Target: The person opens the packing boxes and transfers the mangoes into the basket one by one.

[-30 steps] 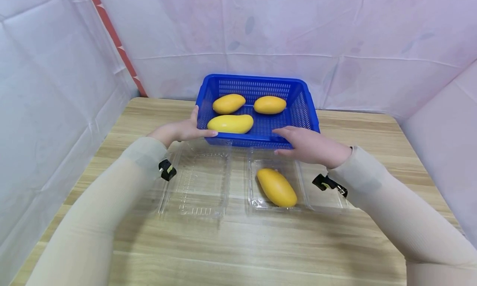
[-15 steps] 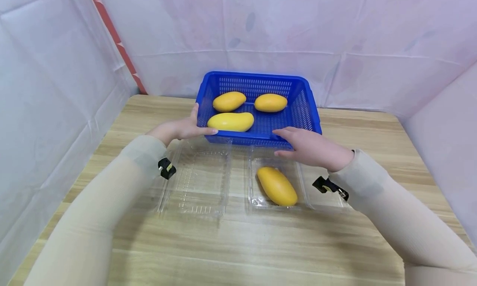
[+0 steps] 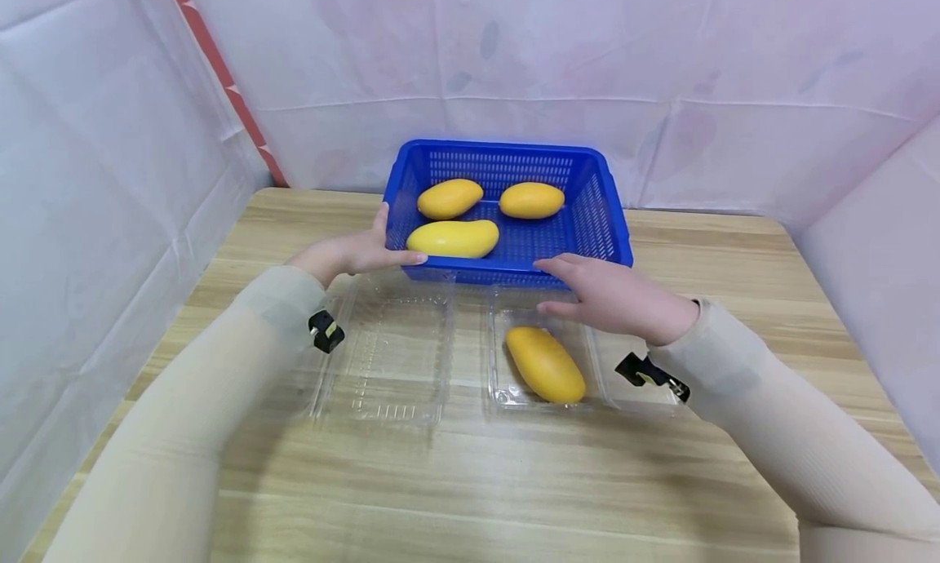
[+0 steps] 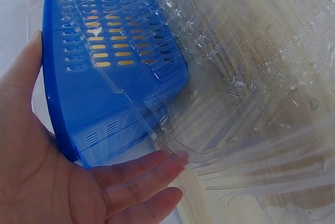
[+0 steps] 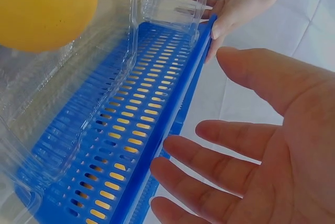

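Observation:
A blue plastic basket (image 3: 507, 264) stands at the back of the wooden table. Inside lie three yellow mangoes: one back left (image 3: 450, 198), a second mango back right (image 3: 532, 200) and a paler mango (image 3: 453, 239) in front. My left hand (image 3: 348, 254) rests at the basket's front left corner, thumb at the rim, fingers spread along the corner. Over the front rim's right part, my right hand (image 3: 617, 294) hovers with fingers extended and nothing held. Below it, another mango (image 3: 546, 365) lies in a clear plastic container (image 3: 507, 396).
A second clear container (image 3: 400, 359) sits to the left, in front of the basket. The right container's lid (image 3: 639, 387) lies folded out to its right, under my wrist. White cloth walls (image 3: 551, 65) enclose the table (image 3: 470, 489) at the back and sides.
The view shifts slightly. Both hands keep their places at the basket, and the mangoes and containers stay where they were.

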The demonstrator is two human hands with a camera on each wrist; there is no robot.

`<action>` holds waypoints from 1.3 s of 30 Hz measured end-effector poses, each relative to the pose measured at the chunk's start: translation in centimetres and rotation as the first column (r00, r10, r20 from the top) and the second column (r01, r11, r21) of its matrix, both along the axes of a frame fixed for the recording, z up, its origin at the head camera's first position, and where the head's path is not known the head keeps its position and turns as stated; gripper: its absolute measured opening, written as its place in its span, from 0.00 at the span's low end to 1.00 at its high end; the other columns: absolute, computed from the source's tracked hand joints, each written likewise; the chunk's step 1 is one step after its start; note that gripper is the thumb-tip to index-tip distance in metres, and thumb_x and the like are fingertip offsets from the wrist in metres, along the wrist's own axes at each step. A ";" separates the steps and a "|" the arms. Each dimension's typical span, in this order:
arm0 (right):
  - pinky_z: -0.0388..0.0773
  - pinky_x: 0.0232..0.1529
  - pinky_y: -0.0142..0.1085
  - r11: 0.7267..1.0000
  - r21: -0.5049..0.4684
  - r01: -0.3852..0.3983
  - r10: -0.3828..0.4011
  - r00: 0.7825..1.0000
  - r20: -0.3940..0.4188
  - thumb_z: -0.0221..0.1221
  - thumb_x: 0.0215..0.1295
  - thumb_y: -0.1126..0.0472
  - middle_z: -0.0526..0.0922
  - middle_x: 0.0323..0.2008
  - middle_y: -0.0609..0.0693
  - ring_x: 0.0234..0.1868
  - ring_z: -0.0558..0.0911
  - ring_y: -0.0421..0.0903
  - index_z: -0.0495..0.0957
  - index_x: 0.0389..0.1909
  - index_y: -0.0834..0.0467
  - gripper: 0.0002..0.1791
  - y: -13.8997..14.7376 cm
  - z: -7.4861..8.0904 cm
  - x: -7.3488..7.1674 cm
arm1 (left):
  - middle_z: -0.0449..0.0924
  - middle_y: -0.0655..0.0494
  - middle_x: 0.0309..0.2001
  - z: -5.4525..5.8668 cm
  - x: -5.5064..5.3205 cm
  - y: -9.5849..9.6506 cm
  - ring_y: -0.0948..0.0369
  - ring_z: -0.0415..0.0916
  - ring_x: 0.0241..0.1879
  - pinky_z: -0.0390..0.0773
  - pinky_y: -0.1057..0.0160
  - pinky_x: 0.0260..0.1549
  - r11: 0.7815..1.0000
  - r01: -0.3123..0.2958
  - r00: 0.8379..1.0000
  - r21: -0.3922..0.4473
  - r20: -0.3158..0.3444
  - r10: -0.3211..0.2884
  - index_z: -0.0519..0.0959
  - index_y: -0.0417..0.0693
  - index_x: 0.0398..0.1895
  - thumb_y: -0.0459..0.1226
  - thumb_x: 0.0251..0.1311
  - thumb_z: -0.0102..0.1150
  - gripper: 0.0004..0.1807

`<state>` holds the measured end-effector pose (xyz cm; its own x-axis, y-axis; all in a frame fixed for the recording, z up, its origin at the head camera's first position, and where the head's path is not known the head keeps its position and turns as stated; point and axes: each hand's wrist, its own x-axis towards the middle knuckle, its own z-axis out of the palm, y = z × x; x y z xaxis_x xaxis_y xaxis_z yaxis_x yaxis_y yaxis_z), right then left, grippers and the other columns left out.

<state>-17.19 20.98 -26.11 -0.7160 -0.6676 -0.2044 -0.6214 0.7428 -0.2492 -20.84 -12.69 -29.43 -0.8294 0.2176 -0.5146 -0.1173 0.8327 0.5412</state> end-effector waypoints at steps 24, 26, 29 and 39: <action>0.68 0.56 0.51 0.998 -0.055 -0.028 0.030 0.999 0.039 0.58 0.64 0.50 0.73 0.57 0.60 0.58 0.72 0.56 0.67 0.63 0.64 0.31 0.3 -1.9 1.0 | 0.19 0.41 0.71 0.1 0.3 -0.3 0.41 0.49 0.67 0.57 0.42 0.60 1.000 0.001 1.000 0.012 -0.014 -0.001 0.10 0.51 0.64 0.71 0.48 0.50 0.68; 0.68 0.56 0.51 0.999 -0.049 -0.021 0.024 0.999 0.048 0.58 0.64 0.50 0.73 0.58 0.60 0.58 0.72 0.56 0.67 0.63 0.64 0.32 0.3 -2.0 1.1 | 0.20 0.40 0.71 0.2 0.4 -0.3 0.41 0.51 0.66 0.59 0.42 0.59 1.000 -0.003 1.000 0.013 -0.009 0.003 0.10 0.52 0.64 0.70 0.49 0.50 0.67; 0.66 0.57 0.52 1.000 -0.031 -0.005 0.007 0.997 0.077 0.57 0.65 0.49 0.71 0.59 0.60 0.59 0.70 0.57 0.66 0.63 0.64 0.32 0.4 -2.3 1.2 | 0.20 0.40 0.71 0.3 0.4 -0.3 0.41 0.50 0.66 0.59 0.42 0.59 1.000 -0.006 1.000 0.016 -0.008 0.007 0.10 0.52 0.65 0.70 0.49 0.50 0.67; 0.66 0.57 0.53 1.000 0.013 0.014 -0.015 0.993 0.115 0.57 0.64 0.48 0.70 0.60 0.61 0.60 0.69 0.59 0.65 0.64 0.64 0.33 0.9 -3.6 1.8 | 0.17 0.43 0.71 0.2 0.2 -0.1 0.41 0.49 0.67 0.59 0.41 0.58 1.000 -0.004 1.000 0.026 0.000 0.004 0.10 0.52 0.65 0.69 0.49 0.51 0.67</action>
